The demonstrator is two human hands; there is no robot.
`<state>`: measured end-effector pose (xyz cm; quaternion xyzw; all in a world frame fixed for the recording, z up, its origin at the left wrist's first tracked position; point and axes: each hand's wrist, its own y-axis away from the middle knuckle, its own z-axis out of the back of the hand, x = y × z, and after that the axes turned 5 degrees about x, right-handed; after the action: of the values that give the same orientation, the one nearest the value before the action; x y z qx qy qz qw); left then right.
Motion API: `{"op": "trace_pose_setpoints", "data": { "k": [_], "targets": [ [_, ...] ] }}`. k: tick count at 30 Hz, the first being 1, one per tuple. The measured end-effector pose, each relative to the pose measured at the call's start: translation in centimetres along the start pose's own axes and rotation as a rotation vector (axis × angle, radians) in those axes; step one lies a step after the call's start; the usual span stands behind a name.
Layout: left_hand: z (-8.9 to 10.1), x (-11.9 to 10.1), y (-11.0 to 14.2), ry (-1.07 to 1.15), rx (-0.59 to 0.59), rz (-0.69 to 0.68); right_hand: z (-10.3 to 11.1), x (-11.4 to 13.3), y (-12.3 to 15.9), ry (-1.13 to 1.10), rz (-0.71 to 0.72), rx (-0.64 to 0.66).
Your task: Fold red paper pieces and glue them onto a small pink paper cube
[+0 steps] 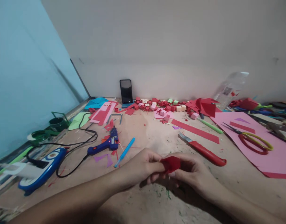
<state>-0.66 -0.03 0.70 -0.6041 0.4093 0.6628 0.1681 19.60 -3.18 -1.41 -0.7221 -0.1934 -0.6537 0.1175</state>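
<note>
Both of my hands meet low in the middle of the view over a worn wooden tabletop (152, 137). My left hand (143, 166) and my right hand (192, 172) pinch the same small folded piece of red paper (172, 163) between their fingertips. The fingers of both hands are closed on it, left from the left side, right from the right and below. A red-handled craft knife (203, 151) lies just beyond my right hand. A blue glue gun (107, 143) and a light blue stick (124, 151) lie beyond my left hand.
Scissors (252, 141) rest on a pink sheet (269, 149) at right. A red paper strip (195, 130), a green stick (210, 126), several small paper cubes (161, 107), a phone (126, 91) against the wall, a clear bottle (229, 88), and a blue power strip (43, 169) with cable sit around.
</note>
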Motion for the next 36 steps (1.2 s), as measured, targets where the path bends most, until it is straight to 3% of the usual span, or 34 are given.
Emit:
{"op": "trace_pose_setpoints", "data": {
  "k": [7,12,17,22,27,34,36],
  "targets": [
    [-0.3,0.0,0.1,-0.037,-0.059,0.013,0.0,0.2,0.6,0.037,-0.094,-0.113],
    [-0.5,0.6,-0.2,0.022,-0.076,-0.034,-0.9,0.1,0.7,-0.199,-0.129,-0.165],
    [-0.8,0.7,-0.4,-0.039,-0.106,-0.113,-0.5,0.0,0.5,-0.202,-0.138,-0.106],
    [-0.6,1.4,-0.1,-0.247,-0.227,-0.184,0.8,-0.9,0.0,-0.212,-0.134,0.005],
    [-0.5,1.4,0.3,-0.335,-0.352,-0.209,1.3,-1.4,-0.2,-0.232,-0.152,-0.029],
    [-0.8,0.9,0.2,-0.256,-0.374,-0.283,1.0,-0.6,-0.1,-0.158,-0.183,-0.026],
    [-0.8,1.3,0.0,-0.261,-0.418,-0.253,0.8,-0.4,-0.3,-0.099,-0.155,-0.112]
  ]
}}
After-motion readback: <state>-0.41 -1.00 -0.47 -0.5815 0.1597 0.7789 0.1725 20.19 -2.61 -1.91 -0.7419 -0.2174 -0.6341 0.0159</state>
